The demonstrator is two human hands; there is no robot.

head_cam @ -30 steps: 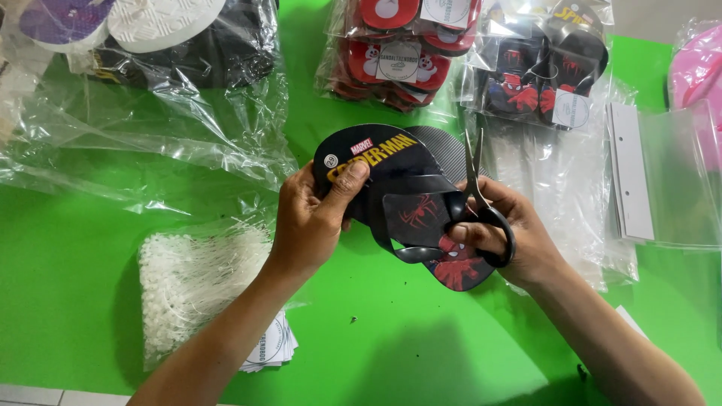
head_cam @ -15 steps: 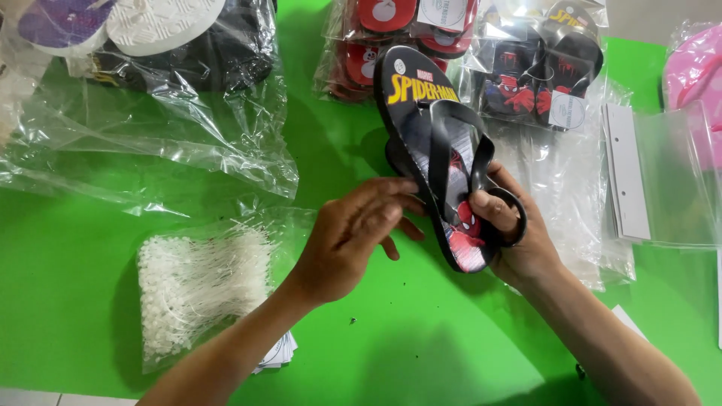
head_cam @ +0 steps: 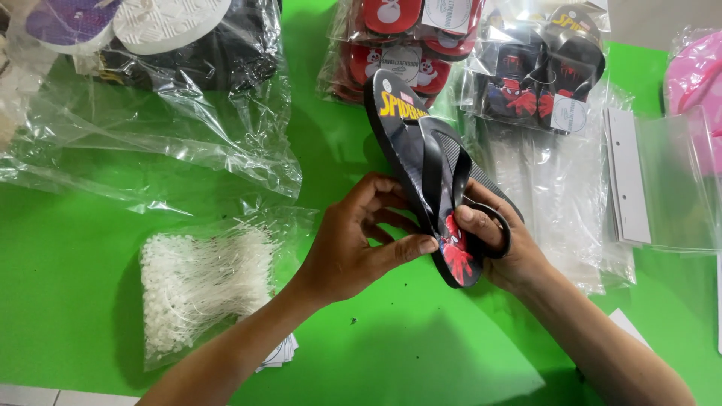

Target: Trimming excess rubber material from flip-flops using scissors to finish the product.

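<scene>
Here, black sandals (head_cam: 432, 169) between both hands' fingers (head_cam: 402, 248)

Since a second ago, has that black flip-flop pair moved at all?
Yes. The black flip-flop pair has swung from lying sideways to pointing up toward the bagged red sandals, which stayed put on the green table.
</scene>
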